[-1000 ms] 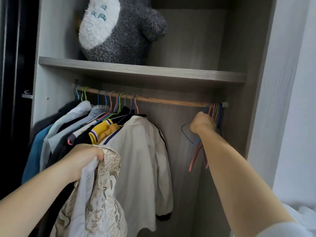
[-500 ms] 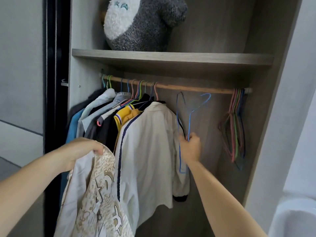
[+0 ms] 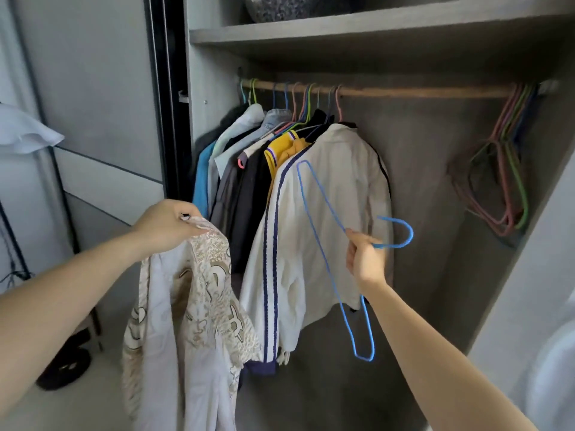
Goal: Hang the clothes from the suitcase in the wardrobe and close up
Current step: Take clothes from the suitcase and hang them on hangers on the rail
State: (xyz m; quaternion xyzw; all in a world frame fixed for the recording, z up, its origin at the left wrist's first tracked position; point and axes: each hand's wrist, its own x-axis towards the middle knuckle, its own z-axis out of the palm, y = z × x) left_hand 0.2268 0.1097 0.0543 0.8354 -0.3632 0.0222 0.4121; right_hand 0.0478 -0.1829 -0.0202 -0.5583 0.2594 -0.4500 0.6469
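Wardrobe (image 3: pixel 435 181): open, with a wooden rail (image 3: pixel 420 92) under its shelf.
Hung clothes (image 3: pixel 326 213): packed along the rail's left end, a white striped jacket outermost.
Patterned shirt (image 3: pixel 193 306): off the rail, dangling in front of the wardrobe's left side.
Spare hangers (image 3: pixel 510 144): bunched at the rail's right end.
Blue hanger (image 3: pixel 411 235): off the rail, tilted before the jacket.
Left hand (image 3: pixel 165 223): fingers clutch the shirt's top.
Right hand (image 3: pixel 365 259): fingers curled around the blue hanger's neck.
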